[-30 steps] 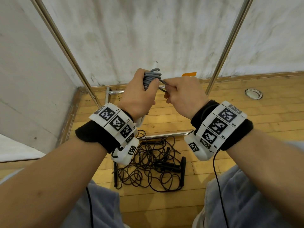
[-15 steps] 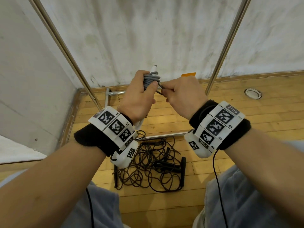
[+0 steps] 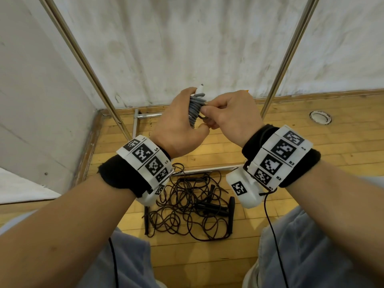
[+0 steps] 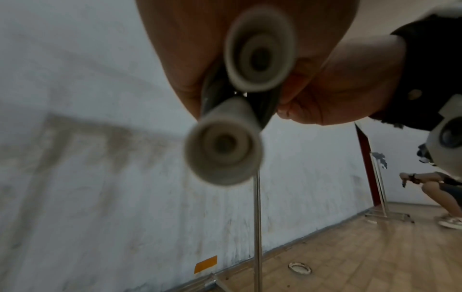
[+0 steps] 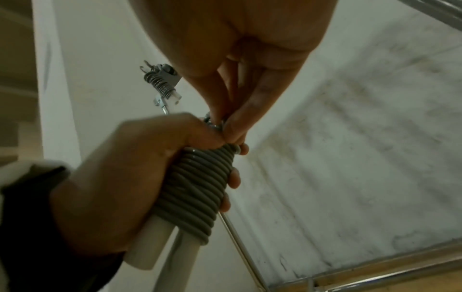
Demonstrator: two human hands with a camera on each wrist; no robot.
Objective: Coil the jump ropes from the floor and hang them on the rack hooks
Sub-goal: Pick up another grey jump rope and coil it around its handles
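Head view, nearest first: two bare forearms reach forward over grey trousers, each wrist wrapped in a black band carrying white tags with black square patterns. Below and between the wrists, a tangle of black ropes with black handles lies loose on the wooden floor.

Farther out, the left hand is closed around a grey rope wound in tight turns around its two pale handles; the thumb and fingers wrap the bundle and a white handle tip pokes up above the fist. The right hand meets it from the right, its fingertips pinching the rope end at the top of the coil, right against the left thumb. From the left wrist view, the two handle ends stick out of the fist side by side, blurred.

Beyond the hands, two metal rack poles rise on either side, with a low crossbar near the floor. Behind them stands a stained white wall, and a round metal plate is set into the floor to the right. Up on the rack, in the right wrist view, another coiled grey rope hangs.
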